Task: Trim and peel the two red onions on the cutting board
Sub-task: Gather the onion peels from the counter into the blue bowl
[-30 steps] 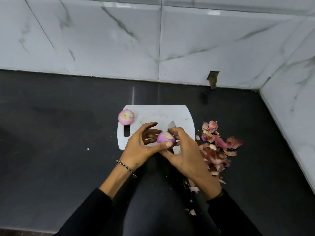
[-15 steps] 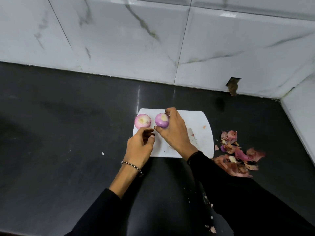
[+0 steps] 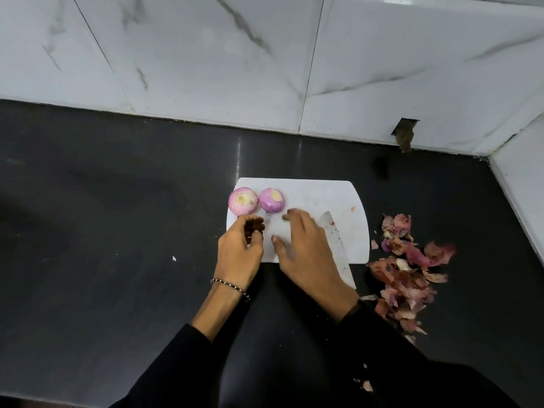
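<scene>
Two peeled red onions sit side by side at the far left of the white cutting board [image 3: 329, 198]: the paler one [image 3: 243, 201] on the left, the purpler one [image 3: 272, 200] touching it on the right. My left hand [image 3: 240, 250] rests just below the left onion, fingers loosely curled, holding nothing. Over the board's near middle, my right hand [image 3: 306, 254] is spread and blurred, a short way below the right onion, also holding nothing. A knife blade [image 3: 335, 240] lies on the board under the right edge of that hand.
A heap of red onion skins [image 3: 407, 269] lies on the black counter [image 3: 117, 231] right of the board. Small scraps [image 3: 365, 384] lie near my right sleeve. White marble-look tiled walls close the back and right.
My right hand set the second onion down beside the first and drew back toward me. My left hand stayed just below the left onion.
</scene>
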Motion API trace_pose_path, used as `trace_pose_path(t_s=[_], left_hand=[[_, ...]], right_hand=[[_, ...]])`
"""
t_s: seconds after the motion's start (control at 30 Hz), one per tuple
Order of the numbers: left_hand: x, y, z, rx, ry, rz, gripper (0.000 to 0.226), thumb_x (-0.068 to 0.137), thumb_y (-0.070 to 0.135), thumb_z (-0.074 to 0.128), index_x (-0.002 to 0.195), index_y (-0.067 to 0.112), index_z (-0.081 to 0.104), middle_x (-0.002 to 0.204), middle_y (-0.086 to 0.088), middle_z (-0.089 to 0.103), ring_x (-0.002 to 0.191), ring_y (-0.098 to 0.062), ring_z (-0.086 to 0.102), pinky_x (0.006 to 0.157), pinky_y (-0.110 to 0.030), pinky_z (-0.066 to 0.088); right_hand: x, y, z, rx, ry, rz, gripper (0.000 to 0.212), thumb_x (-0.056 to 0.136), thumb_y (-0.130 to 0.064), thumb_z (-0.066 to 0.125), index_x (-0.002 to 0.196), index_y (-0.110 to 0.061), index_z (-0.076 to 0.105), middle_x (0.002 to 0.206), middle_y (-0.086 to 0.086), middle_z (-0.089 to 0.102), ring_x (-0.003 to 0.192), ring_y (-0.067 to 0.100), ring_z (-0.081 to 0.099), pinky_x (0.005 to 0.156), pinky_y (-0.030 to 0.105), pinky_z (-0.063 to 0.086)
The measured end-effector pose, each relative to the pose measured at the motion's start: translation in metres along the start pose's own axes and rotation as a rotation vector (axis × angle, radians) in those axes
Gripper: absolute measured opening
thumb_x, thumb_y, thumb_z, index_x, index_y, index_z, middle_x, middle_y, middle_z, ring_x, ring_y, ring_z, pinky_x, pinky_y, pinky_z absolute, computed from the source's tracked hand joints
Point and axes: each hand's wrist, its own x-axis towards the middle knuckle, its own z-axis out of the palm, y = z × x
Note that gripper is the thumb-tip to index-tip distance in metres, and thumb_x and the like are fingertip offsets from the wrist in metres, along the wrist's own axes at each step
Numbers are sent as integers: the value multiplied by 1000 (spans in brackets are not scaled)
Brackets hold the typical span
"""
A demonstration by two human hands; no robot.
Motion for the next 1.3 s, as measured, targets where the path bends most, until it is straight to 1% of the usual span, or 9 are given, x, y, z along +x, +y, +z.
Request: trace_pose_path(t_s=[0.13,0.33,0.5,0.7,0.87,0.97,1.07,1.17,1.3], left_hand=[[-9,1,6,63,-39,50,21,93,8,56,105,18,69,103,12,68,94,8,60,78,-1,42],[-24,-10,14,416,-34,266,27,94,15,56,119,18,67,124,4,64,117,-13,57,99,-21,39],[-46,-11,39,799,-252,221,66,103,48,15,157,10,10,166,-5,5,153,-16,-1,122,-32,-8],[-59,-2,66,935,-439,285,83,89,64,-14,153,11,-15,163,-6,-18,149,-18,-21,122,-35,-12],[-89,13,87,491,-804,488,63,105,48,24,158,16,13,165,2,8,150,-3,-3,123,-28,-5],[-102,21,93,208,-635,398,43,107,28,37,149,17,40,154,3,42,144,-4,31,122,-23,16],[-101,40,92,31,-456,193,30,104,29,47,128,18,61,122,6,67,109,1,60,97,-16,43],[-95,61,94,-266,-594,-157,36,95,43,62,115,14,70,108,0,74,99,-9,70,92,-25,53],[-97,80,100,-609,-701,-517,35,84,13,76,115,-2,69,108,-15,74,86,-20,73,77,-29,61]], right_hand=[[-49,7,2,-218,27,39,32,90,-25,69,118,-11,61,118,7,58,104,24,57,86,36,50],[-102,37,-26,-339,11,313,35,86,-28,75,109,-9,58,109,10,53,94,26,56,68,34,53],[-118,44,-47,-307,-118,389,31,103,-44,46,116,-16,52,116,1,56,108,19,57,75,27,43],[-131,49,-60,-85,65,463,21,100,-34,51,92,-14,54,93,-1,55,81,17,52,69,33,40],[-137,59,-76,168,194,557,20,104,-32,47,99,-14,55,88,2,59,80,20,55,63,28,35],[-148,59,-85,288,188,557,22,101,-43,52,105,-22,54,91,-4,62,81,10,59,61,15,37],[-160,58,-88,353,229,538,23,98,-46,55,98,-24,55,84,-8,64,76,4,61,61,20,41],[-172,57,-89,450,256,525,20,97,-47,56,93,-27,57,79,-7,66,73,0,61,62,22,42],[-181,56,-88,639,243,510,21,94,-51,59,92,-31,63,75,-6,67,68,6,63,67,35,54]])
